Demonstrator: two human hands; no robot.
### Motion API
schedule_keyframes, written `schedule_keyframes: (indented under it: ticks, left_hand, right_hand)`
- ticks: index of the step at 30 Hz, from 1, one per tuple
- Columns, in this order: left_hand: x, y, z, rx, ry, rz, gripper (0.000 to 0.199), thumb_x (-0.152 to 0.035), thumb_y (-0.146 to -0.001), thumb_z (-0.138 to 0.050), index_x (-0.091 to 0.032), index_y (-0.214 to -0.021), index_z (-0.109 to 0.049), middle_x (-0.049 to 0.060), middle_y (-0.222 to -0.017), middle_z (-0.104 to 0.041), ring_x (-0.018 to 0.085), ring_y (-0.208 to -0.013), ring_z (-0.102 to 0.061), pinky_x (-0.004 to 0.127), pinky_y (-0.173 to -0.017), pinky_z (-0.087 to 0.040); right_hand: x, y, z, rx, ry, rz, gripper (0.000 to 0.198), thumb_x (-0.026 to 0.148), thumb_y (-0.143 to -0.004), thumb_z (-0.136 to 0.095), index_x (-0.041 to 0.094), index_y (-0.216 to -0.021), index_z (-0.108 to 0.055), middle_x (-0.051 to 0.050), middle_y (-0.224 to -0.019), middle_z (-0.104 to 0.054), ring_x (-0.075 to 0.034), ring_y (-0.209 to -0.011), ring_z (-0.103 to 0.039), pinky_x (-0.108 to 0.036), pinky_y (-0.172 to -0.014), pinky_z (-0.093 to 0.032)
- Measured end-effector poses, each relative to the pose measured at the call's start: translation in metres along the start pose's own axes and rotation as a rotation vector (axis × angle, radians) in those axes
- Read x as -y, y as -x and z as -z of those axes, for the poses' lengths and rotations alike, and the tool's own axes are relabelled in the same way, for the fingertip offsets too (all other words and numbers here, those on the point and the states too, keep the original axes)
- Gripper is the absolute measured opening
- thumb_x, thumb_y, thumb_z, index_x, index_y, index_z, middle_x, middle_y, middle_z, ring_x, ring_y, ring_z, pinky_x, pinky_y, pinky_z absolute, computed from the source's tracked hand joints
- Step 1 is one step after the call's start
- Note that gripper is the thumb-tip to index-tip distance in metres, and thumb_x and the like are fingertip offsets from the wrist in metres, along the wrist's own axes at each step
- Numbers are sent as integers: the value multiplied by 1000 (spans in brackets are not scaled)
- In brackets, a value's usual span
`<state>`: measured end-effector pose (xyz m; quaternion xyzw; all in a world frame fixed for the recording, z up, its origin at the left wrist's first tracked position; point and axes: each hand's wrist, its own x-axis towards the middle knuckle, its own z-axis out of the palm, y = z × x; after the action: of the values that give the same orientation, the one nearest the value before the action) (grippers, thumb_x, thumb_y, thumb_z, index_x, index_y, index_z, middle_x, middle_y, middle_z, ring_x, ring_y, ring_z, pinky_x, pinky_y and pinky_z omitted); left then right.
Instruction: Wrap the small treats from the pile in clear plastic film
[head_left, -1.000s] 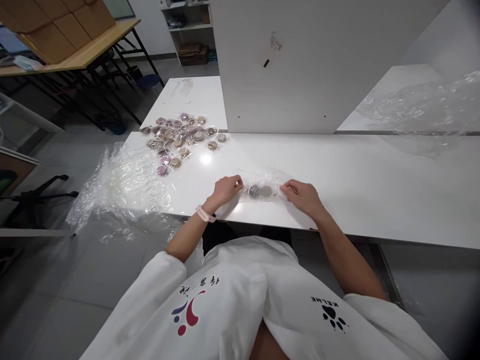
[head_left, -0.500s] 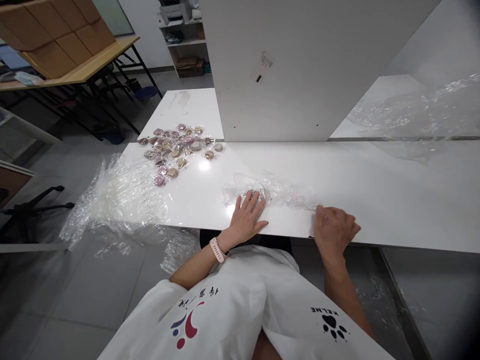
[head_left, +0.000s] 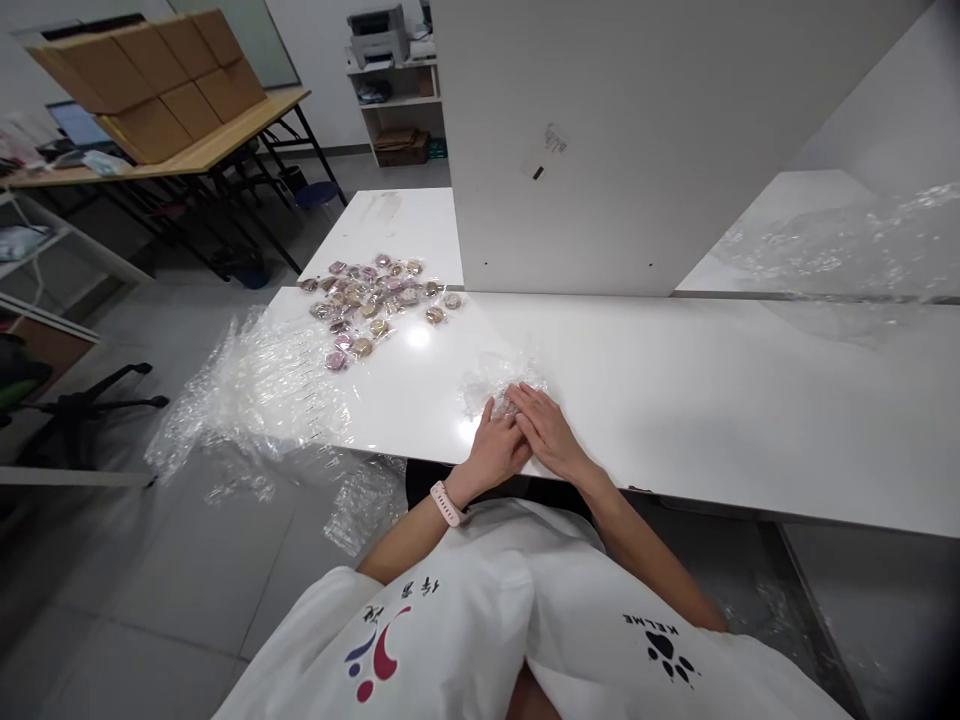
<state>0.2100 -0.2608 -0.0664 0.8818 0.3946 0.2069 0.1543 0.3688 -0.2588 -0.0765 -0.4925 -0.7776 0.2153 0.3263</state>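
Observation:
A crumpled piece of clear plastic film (head_left: 487,378) lies on the white tabletop in front of me, bunched around something hidden beneath my fingers. My left hand (head_left: 495,452) is bent over the near side of this film, pressing it, its fingers partly covered by the other hand. Coming in from the right, my right hand (head_left: 549,428) rests on the film with fingers stretched out and close together, overlapping the left fingers. A pink wristband (head_left: 448,504) circles my left wrist.
Several small wrapped pink and tan pieces (head_left: 371,300) lie spread at the table's left. A heap of clear plastic sleeves (head_left: 281,390) hangs over the left edge. A white upright panel (head_left: 585,180) stands behind the table (head_left: 712,400); more film (head_left: 847,240) lies far right.
My right hand has moved left from the film's far right end onto the bundle beside my left hand. The stretched film is now gathered in, and my left fingers are more bent.

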Motion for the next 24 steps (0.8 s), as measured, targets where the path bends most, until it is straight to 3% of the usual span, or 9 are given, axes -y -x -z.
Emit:
schedule_keyframes:
  ticks: [3, 6, 10, 12, 14, 17, 19, 21, 24]
  left_hand:
    - [4, 17, 10, -317, 105, 208, 19, -26, -95, -52, -22, -111, -62, 12, -124, -63, 27, -128, -53, 52, -110, -42]
    - [15, 31, 22, -573, 179, 522, 37, -32, -92, -58, -21, -126, -51, 17, -132, -54, 29, -126, -51, 51, -101, -49]
    - [31, 16, 31, -469, 667, 821, 66, -33, -84, -69, -26, -141, -34, 19, -145, -45, 23, -106, -63, 39, -84, -57]
    - [34, -5, 34, -398, 960, 897, 61, -25, -82, -70, -24, -135, -40, 18, -139, -52, 19, -97, -66, 34, -80, -58]
    - [33, -28, 34, -317, 1137, 922, 42, -19, -80, -68, -17, -119, -52, 14, -116, -66, 17, -89, -67, 33, -79, -57]
    - [23, -50, 30, -234, 1121, 883, 22, -18, -80, -66, -13, -101, -62, 9, -93, -70, 18, -84, -67, 35, -81, -55]
    - [12, -53, 25, -265, 868, 769, 24, -19, -80, -64, -14, -104, -65, 10, -99, -71, 22, -94, -66, 41, -89, -54]
    - [2, -46, 20, -261, 495, 552, 32, -18, -82, -61, -17, -113, -65, 11, -115, -70, 29, -115, -60, 52, -102, -46]
    - [-2, -29, 13, -109, 79, 171, 48, -22, -85, -58, -17, -133, -56, 14, -143, -56, 34, -141, -40, 62, -119, -21]
  right_hand:
    - [-1, 8, -8, -20, 8, 4, 49, 33, -105, -25, 29, -152, -41, -5, -154, -45, -20, -148, -31, -53, -120, -29]
    - [-4, 10, -11, -95, 26, 2, 46, 27, -104, -28, 30, -141, -56, -5, -147, -53, -21, -144, -40, -52, -116, -37]
    - [0, 6, -10, -252, 31, -48, 34, 27, -100, -39, 28, -112, -71, -7, -127, -65, -24, -123, -57, -48, -101, -51]
    - [3, 4, -8, -317, 29, -102, 26, 29, -97, -46, 26, -106, -70, -10, -119, -65, -25, -114, -61, -45, -95, -54]
    - [7, 1, -5, -346, 9, -165, 23, 31, -93, -52, 25, -110, -65, -11, -120, -61, -24, -105, -64, -43, -90, -56]
    - [10, -4, 2, -335, -9, -248, 38, 32, -88, -57, 23, -125, -55, -12, -127, -55, -21, -89, -66, -41, -83, -57]
    - [10, -8, 5, -308, 7, -291, 50, 32, -85, -59, 24, -133, -49, -12, -130, -54, -20, -84, -65, -41, -80, -57]
    - [8, -12, 8, -276, 22, -318, 56, 30, -83, -59, 23, -137, -45, -12, -130, -55, -20, -84, -65, -40, -79, -57]
    - [4, -14, 13, -228, 24, -301, 53, 23, -82, -57, 22, -135, -51, -11, -129, -57, -24, -101, -64, -39, -85, -56]
